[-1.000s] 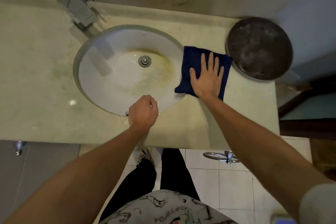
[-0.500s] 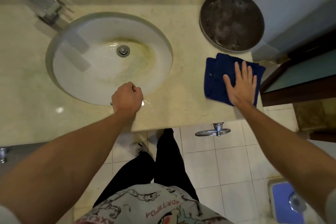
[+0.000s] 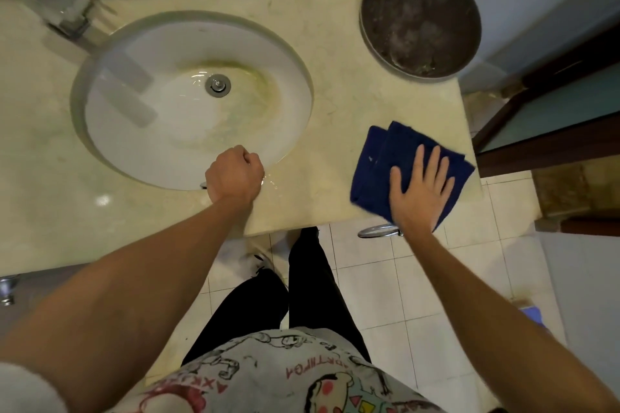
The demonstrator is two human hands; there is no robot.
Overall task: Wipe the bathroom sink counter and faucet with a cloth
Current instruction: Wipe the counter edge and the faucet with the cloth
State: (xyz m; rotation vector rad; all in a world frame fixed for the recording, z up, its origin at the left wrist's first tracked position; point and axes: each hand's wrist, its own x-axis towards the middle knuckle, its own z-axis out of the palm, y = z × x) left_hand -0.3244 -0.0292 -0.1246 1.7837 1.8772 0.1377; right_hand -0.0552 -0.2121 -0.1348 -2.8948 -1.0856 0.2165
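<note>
**A:** Where is the cloth (image 3: 396,164) right now?

**B:** On the front right corner of the counter (image 3: 339,131), folded flat. Its near edge hangs a little over the counter's front edge. The right hand (image 3: 419,191) lies on top of it, palm down, fingers (image 3: 432,161) straight and slightly spread, pointing away from the person toward the wall. The hand presses it; nothing is curled round it.

**A:** So the cloth sits under the fingers, not beside them?

**B:** Directly under. It also sticks out past them to the left and toward the back, so most of the free blue area lies left of the thumb.

**A:** And the other hand?

**B:** The left hand (image 3: 235,174) is a closed fist resting on the front rim of the sink (image 3: 198,100). I see nothing held in it. It is well apart from the cloth.

**A:** What does the coming stroke turn on?

**B:** I'd say direction. The faucet (image 3: 63,10) is at the far back left, across the basin from the cloth, and the left hand is nearer to it than the right. The round dark tray (image 3: 419,20) stands behind the cloth at the back right. The cloth's long side runs roughly front to back, tilted slightly. With the corner's edge just right of the cloth, the open counter lies left and back, so that's where I'd expect the sweep to go.
</note>
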